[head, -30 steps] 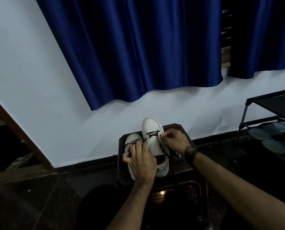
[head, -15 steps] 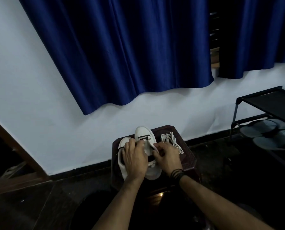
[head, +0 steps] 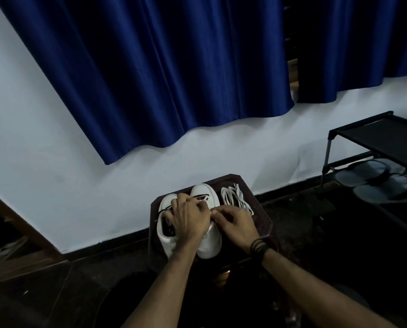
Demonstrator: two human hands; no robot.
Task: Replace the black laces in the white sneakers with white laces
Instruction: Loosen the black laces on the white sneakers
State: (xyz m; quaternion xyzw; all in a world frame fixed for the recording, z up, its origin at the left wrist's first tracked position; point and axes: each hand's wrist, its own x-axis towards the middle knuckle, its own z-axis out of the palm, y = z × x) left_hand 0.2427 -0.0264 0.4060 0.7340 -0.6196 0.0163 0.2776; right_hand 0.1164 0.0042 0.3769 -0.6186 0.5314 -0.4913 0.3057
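Both hands work on the right sneaker (head: pixel 208 242): the left hand (head: pixel 190 221) curls over its laces, the right hand (head: pixel 235 224) seems to pinch a black lace (head: pixel 201 198). Unlacing is under way; next, pull it free. Two sneakers, one bundle of white laces (head: pixel 237 197) beyond on the stool (head: pixel 260 223).

Both sneakers (head: pixel 206 197) and the white laces (head: pixel 237 197) crowd the small stool (head: pixel 260 221), leaving bare wood only along its right edge.

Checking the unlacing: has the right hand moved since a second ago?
Yes. The right hand pulled back from the right sneaker's toe end toward its heel.
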